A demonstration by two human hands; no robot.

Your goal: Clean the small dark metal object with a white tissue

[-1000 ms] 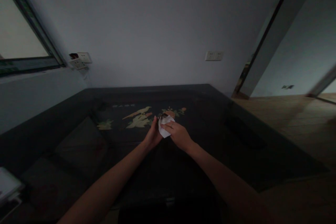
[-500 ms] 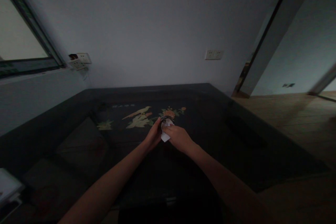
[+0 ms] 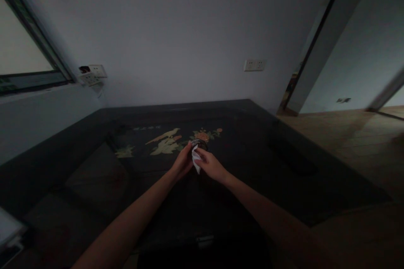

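Observation:
Over the dark table, my left hand [image 3: 183, 160] is closed round the side of a small dark round object [image 3: 200, 143] with a shiny curved rim. Its kind is hard to make out in the dim light. My right hand [image 3: 212, 165] pinches a white tissue [image 3: 196, 159] against the near side of that object. One pointed end of the tissue hangs down between the two hands. Parts of the round object are hidden behind the fingers and the tissue.
A dark glossy table [image 3: 240, 201] with a bird-and-flower picture [image 3: 166, 143] spreads beneath my hands. Against the wall behind are a double socket [image 3: 255, 65] and another socket [image 3: 96, 70] with a plug. A white object [image 3: 9, 229] sits at the lower left edge.
The tissue has turned from a broad flap to a narrower, folded shape, and my right hand's fingers have shifted on it. The whole view has moved slightly.

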